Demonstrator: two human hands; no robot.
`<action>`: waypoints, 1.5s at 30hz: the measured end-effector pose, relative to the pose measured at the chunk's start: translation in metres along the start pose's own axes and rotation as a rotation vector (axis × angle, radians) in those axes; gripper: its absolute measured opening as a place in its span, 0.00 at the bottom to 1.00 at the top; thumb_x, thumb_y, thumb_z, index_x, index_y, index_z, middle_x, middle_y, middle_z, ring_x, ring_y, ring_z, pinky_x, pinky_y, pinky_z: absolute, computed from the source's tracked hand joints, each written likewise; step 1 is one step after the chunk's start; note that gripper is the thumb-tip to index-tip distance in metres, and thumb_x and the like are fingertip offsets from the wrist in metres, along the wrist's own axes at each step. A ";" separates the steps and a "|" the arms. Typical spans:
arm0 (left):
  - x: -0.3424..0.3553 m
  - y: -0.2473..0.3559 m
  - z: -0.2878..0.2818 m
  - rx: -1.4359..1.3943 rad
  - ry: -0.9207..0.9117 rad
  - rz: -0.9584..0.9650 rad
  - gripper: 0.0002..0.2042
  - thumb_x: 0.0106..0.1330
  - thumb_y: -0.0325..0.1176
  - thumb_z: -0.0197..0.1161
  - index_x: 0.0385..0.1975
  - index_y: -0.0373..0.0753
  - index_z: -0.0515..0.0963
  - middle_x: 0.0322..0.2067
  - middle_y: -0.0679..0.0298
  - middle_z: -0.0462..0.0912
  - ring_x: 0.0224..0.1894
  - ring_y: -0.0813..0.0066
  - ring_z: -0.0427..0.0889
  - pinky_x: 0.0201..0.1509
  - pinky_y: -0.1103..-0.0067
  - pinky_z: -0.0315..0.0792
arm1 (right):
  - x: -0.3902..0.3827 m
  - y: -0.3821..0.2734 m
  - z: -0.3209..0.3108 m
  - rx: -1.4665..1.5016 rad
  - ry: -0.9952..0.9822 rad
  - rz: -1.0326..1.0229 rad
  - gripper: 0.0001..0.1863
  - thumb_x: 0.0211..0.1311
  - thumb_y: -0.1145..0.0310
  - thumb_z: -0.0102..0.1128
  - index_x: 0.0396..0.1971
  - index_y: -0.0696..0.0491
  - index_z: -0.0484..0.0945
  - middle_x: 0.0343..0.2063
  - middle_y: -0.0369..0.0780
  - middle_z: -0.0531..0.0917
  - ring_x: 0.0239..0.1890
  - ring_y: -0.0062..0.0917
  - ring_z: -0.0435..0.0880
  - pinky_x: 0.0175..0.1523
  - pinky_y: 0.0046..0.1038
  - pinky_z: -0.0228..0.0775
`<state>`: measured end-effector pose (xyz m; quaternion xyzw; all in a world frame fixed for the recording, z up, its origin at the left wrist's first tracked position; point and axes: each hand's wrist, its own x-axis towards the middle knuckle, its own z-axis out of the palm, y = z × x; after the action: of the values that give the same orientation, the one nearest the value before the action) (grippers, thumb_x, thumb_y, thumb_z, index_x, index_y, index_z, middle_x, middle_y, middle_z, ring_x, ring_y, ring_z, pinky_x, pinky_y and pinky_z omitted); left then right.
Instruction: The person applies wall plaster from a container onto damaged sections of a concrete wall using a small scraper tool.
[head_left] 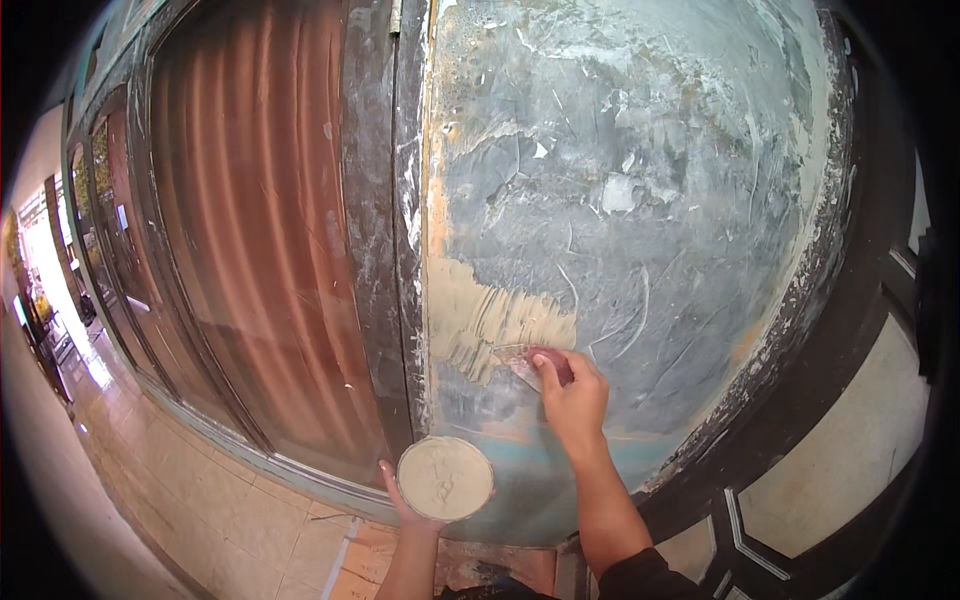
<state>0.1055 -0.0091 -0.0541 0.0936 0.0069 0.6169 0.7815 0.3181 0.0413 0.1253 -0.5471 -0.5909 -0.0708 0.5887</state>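
Note:
My right hand (pixel 578 398) is closed round the reddish handle of a putty knife (pixel 517 362). Its blade lies against the grey wall (pixel 650 270), at the lower edge of a patch of beige putty (pixel 500 315) marked with ridges. Lower and to the left, my left hand (pixel 411 508) grips a round tub (pixel 445 480) from beneath and the side. Pale putty fills the tub's round opening, its surface uneven in the middle. Part of the left hand is hidden behind the tub.
Left of the wall stands a dark wooden frame (pixel 372 200) beside a glazed panel with a reddish-brown curtain (pixel 260 200). A dark panelled door (pixel 850 440) curves along the right. Beige floor tiles (pixel 220 500) and a flat cardboard piece (pixel 365 560) lie below.

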 end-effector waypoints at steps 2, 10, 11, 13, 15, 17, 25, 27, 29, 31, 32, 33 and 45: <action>0.001 0.001 -0.006 -0.001 -0.037 0.000 0.48 0.65 0.81 0.44 0.71 0.44 0.69 0.71 0.47 0.68 0.67 0.30 0.71 0.56 0.19 0.64 | 0.003 -0.003 -0.001 0.007 0.023 -0.026 0.13 0.63 0.61 0.74 0.36 0.56 0.86 0.32 0.46 0.88 0.33 0.45 0.88 0.38 0.40 0.78; 0.000 0.000 -0.013 0.040 0.049 0.025 0.47 0.66 0.79 0.45 0.71 0.44 0.70 0.71 0.49 0.68 0.68 0.33 0.70 0.57 0.19 0.63 | -0.001 0.004 0.001 -0.042 -0.031 -0.029 0.13 0.63 0.61 0.75 0.36 0.57 0.86 0.33 0.47 0.88 0.33 0.46 0.88 0.39 0.40 0.78; 0.001 0.000 -0.016 0.039 0.053 0.027 0.47 0.66 0.79 0.45 0.71 0.44 0.70 0.71 0.49 0.68 0.68 0.33 0.70 0.57 0.19 0.63 | 0.004 0.001 0.001 -0.041 -0.035 -0.027 0.13 0.63 0.61 0.75 0.36 0.57 0.86 0.33 0.47 0.88 0.33 0.46 0.88 0.39 0.40 0.78; 0.003 0.000 -0.019 0.078 0.085 0.049 0.47 0.66 0.79 0.46 0.71 0.44 0.70 0.71 0.48 0.68 0.68 0.33 0.71 0.57 0.19 0.63 | 0.012 -0.008 -0.003 -0.022 -0.002 -0.022 0.14 0.62 0.61 0.75 0.37 0.57 0.86 0.32 0.47 0.88 0.33 0.46 0.88 0.39 0.40 0.78; 0.001 0.001 -0.018 0.063 0.113 0.064 0.47 0.66 0.79 0.45 0.71 0.44 0.69 0.71 0.48 0.68 0.67 0.33 0.71 0.56 0.19 0.63 | 0.008 -0.009 -0.004 -0.006 -0.017 -0.013 0.14 0.62 0.61 0.75 0.37 0.57 0.86 0.32 0.47 0.88 0.33 0.46 0.88 0.39 0.40 0.78; 0.002 -0.001 -0.017 0.047 0.134 0.075 0.47 0.66 0.80 0.45 0.71 0.44 0.69 0.71 0.48 0.68 0.67 0.33 0.71 0.56 0.19 0.63 | 0.004 -0.008 -0.005 0.006 -0.026 -0.009 0.13 0.62 0.62 0.75 0.37 0.57 0.86 0.32 0.47 0.88 0.33 0.46 0.88 0.38 0.40 0.78; 0.002 0.004 -0.028 0.046 0.058 0.078 0.48 0.67 0.80 0.42 0.71 0.42 0.69 0.71 0.45 0.68 0.67 0.31 0.71 0.58 0.22 0.66 | 0.018 -0.020 -0.004 -0.060 -0.009 -0.057 0.14 0.64 0.59 0.74 0.36 0.56 0.86 0.32 0.47 0.88 0.33 0.47 0.87 0.38 0.41 0.78; 0.003 0.004 -0.038 0.030 0.073 0.077 0.48 0.67 0.80 0.42 0.71 0.43 0.69 0.71 0.45 0.68 0.67 0.31 0.71 0.57 0.21 0.65 | 0.016 -0.019 -0.007 -0.072 -0.016 -0.061 0.14 0.64 0.59 0.73 0.36 0.56 0.86 0.32 0.47 0.88 0.33 0.47 0.87 0.38 0.42 0.78; 0.003 0.004 -0.031 0.014 0.083 0.076 0.48 0.67 0.80 0.42 0.71 0.43 0.69 0.71 0.46 0.68 0.67 0.31 0.71 0.57 0.20 0.65 | 0.011 -0.012 -0.004 -0.082 -0.020 -0.069 0.14 0.64 0.59 0.73 0.36 0.56 0.86 0.33 0.47 0.88 0.33 0.47 0.87 0.39 0.42 0.78; -0.002 0.004 -0.021 0.041 0.033 0.044 0.48 0.67 0.80 0.42 0.72 0.43 0.68 0.71 0.47 0.68 0.67 0.31 0.70 0.57 0.21 0.65 | 0.000 -0.005 0.002 -0.073 -0.082 -0.049 0.14 0.64 0.59 0.73 0.36 0.56 0.86 0.33 0.47 0.88 0.34 0.48 0.87 0.39 0.43 0.77; -0.001 0.004 -0.020 0.040 0.032 0.043 0.48 0.67 0.80 0.42 0.72 0.43 0.68 0.71 0.47 0.68 0.67 0.31 0.70 0.57 0.21 0.65 | 0.001 -0.005 0.002 -0.075 -0.081 -0.050 0.14 0.64 0.59 0.73 0.36 0.56 0.86 0.33 0.47 0.88 0.34 0.48 0.87 0.39 0.43 0.77; 0.000 0.003 -0.019 0.055 0.017 0.042 0.47 0.68 0.79 0.43 0.71 0.42 0.69 0.70 0.48 0.69 0.67 0.35 0.71 0.60 0.26 0.67 | 0.003 -0.007 0.001 -0.103 -0.070 -0.029 0.14 0.63 0.61 0.74 0.36 0.58 0.86 0.33 0.49 0.88 0.34 0.47 0.88 0.40 0.40 0.78; -0.002 0.007 -0.020 0.082 -0.013 0.065 0.48 0.66 0.80 0.43 0.71 0.44 0.69 0.71 0.49 0.69 0.66 0.31 0.71 0.54 0.18 0.64 | 0.002 -0.012 0.005 -0.094 -0.119 -0.014 0.16 0.64 0.57 0.73 0.37 0.57 0.86 0.34 0.48 0.88 0.35 0.48 0.87 0.41 0.43 0.78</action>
<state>0.0959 -0.0070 -0.0726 0.1297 0.0241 0.6406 0.7564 0.3063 0.0412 0.1320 -0.5731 -0.6246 -0.0702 0.5258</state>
